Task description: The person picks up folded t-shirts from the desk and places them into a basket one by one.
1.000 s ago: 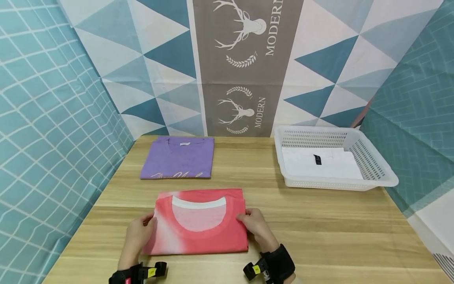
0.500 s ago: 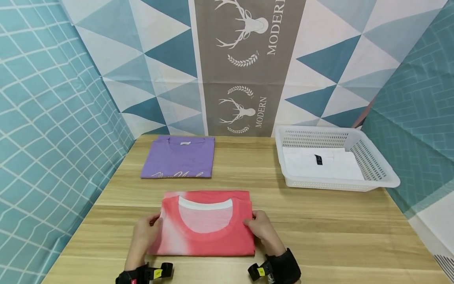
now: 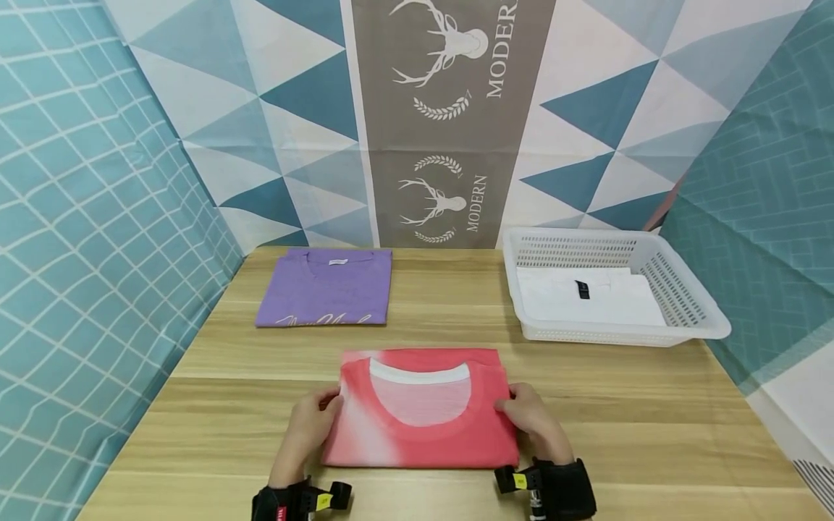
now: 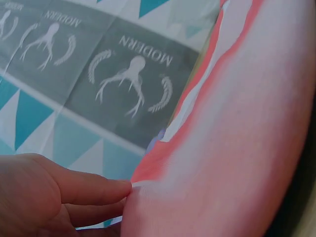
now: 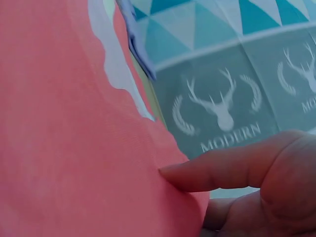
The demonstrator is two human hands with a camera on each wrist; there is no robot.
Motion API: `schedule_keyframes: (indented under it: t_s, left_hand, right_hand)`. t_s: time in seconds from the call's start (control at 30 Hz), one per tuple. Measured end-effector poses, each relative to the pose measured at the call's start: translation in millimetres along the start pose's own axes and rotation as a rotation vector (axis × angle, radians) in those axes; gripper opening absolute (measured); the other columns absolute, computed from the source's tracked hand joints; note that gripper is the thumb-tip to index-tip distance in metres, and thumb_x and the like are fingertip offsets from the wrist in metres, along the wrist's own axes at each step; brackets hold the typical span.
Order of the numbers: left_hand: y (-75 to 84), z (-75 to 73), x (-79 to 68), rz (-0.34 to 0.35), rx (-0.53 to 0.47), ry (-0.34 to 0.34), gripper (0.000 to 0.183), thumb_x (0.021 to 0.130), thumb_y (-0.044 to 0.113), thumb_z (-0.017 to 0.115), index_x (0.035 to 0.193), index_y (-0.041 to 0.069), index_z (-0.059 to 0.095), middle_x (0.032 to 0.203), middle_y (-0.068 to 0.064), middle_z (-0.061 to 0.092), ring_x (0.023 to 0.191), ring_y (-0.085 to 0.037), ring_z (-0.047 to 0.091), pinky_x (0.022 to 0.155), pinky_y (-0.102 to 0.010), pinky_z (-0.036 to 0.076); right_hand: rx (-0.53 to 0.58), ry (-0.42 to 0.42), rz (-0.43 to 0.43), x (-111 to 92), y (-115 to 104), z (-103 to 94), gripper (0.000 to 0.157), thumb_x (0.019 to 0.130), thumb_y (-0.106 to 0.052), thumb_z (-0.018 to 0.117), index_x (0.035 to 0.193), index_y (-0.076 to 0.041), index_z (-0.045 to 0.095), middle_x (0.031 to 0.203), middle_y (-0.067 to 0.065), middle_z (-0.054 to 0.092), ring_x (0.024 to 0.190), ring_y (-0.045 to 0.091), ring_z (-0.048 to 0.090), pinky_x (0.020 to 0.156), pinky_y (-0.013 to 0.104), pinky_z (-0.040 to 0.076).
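A folded red T-shirt, fading to white at its left and with a white collar band, lies flat near the front of the table. My left hand pinches its left edge between thumb and fingers. At the opposite edge my right hand does the same, thumb on top. Close up in the left wrist view, the left thumb and fingers meet on the shirt's edge. In the right wrist view the right thumb presses on the red cloth, while the fingers beneath are partly hidden.
Behind the red shirt, a folded purple T-shirt lies at the back left of the wooden table. A white plastic basket stands at the back right, holding a folded white garment with a black label. Patterned cloth hangs behind the table.
Both hands have moved to the right along the table, carrying the folded red T-shirt between them. The purple T-shirt and the basket have stayed in place.
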State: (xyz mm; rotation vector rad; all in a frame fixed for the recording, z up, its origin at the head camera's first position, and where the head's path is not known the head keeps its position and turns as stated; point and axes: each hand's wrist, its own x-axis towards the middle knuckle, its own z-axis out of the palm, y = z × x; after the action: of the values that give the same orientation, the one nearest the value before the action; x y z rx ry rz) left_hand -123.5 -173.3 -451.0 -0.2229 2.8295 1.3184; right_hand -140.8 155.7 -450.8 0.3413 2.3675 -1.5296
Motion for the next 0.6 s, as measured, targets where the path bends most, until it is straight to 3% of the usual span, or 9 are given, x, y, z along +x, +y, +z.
schedule_keyframes:
  t_s: [0.17, 0.3, 0.43, 0.6]
  left_hand:
    - [10.5, 13.5, -1.2, 0.048, -0.026, -0.036, 0.027, 0.094, 0.005, 0.055, 0.113, -0.011, 0.065, 0.11, -0.028, 0.068, 0.098, -0.031, 0.066, 0.078, -0.034, 0.055]
    - [17.0, 20.3, -2.9, 0.026, -0.082, -0.083, 0.027, 0.094, 0.007, 0.056, 0.114, -0.01, 0.065, 0.104, -0.023, 0.07, 0.085, -0.018, 0.062, 0.065, -0.021, 0.048]
    - [19.5, 23.3, 0.0, -0.033, -0.125, -0.088, 0.031, 0.095, 0.01, 0.054, 0.117, -0.011, 0.061, 0.098, -0.019, 0.068, 0.078, -0.015, 0.058, 0.061, -0.02, 0.046]
    - [22.2, 21.2, 13.5, -0.061, -0.121, -0.091, 0.04, 0.096, 0.013, 0.052, 0.126, -0.014, 0.054, 0.111, -0.026, 0.067, 0.094, -0.024, 0.066, 0.075, -0.028, 0.053]
  right_hand:
    - [-0.014, -0.004, 0.053, -2.7, 10.2, -22.5, 0.032, 0.087, 0.0, 0.05, 0.114, 0.015, 0.056, 0.093, 0.014, 0.059, 0.078, 0.019, 0.055, 0.065, 0.027, 0.047]
    - [-0.05, 0.001, 0.056, -6.4, 15.5, -36.5, 0.029, 0.088, 0.0, 0.048, 0.111, 0.016, 0.056, 0.087, 0.012, 0.058, 0.076, 0.018, 0.054, 0.064, 0.027, 0.046]
    - [-0.063, 0.012, 0.051, -8.0, 15.6, -44.2, 0.019, 0.089, 0.0, 0.047, 0.099, 0.013, 0.057, 0.076, 0.006, 0.053, 0.069, 0.016, 0.05, 0.061, 0.027, 0.043]
    - [-0.069, 0.028, 0.065, -5.8, 10.9, -56.7, 0.021, 0.091, -0.002, 0.049, 0.103, 0.014, 0.056, 0.076, 0.004, 0.052, 0.069, 0.013, 0.049, 0.061, 0.026, 0.045]
